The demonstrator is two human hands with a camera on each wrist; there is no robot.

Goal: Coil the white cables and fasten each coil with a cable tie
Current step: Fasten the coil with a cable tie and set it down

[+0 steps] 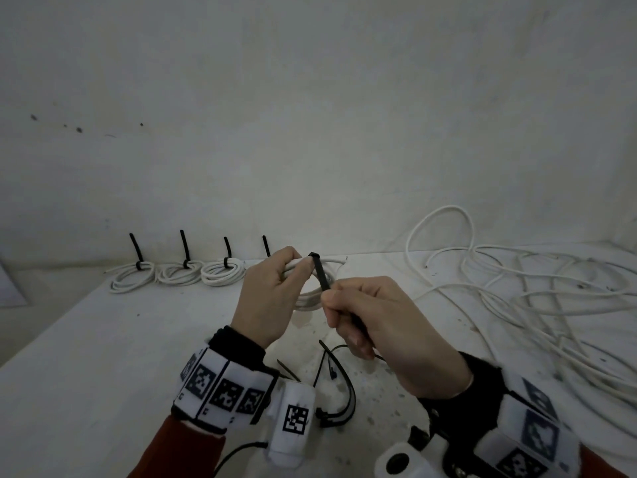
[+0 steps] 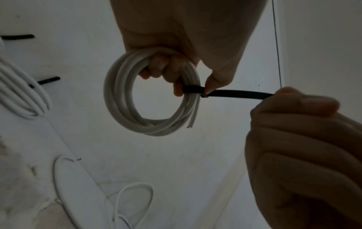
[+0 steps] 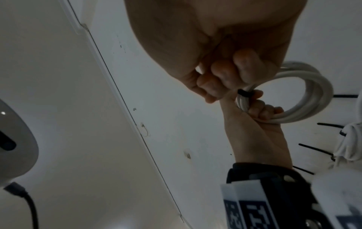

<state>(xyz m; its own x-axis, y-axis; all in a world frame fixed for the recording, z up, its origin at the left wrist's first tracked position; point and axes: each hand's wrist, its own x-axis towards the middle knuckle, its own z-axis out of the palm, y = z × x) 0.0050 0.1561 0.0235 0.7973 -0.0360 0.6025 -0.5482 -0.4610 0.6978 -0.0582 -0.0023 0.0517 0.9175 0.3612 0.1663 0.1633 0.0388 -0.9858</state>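
My left hand (image 1: 275,291) grips a white cable coil (image 2: 121,99) held up above the table, fingers curled through the ring and thumb beside the tie's head. A black cable tie (image 2: 235,93) is wrapped round the coil (image 3: 305,93) with its tail running out to the right. My right hand (image 1: 365,315) is fisted round that tail (image 1: 322,277), and the strap looks taut between coil and fist. In the right wrist view only the tie's band (image 3: 245,93) on the coil shows.
Three tied coils (image 1: 177,274) lie in a row at the back of the white table (image 1: 103,357), and a fourth tie tail (image 1: 266,244) shows behind my left hand. Loose white cable (image 1: 551,291) sprawls at the right. Spare black ties (image 1: 336,384) lie between my wrists.
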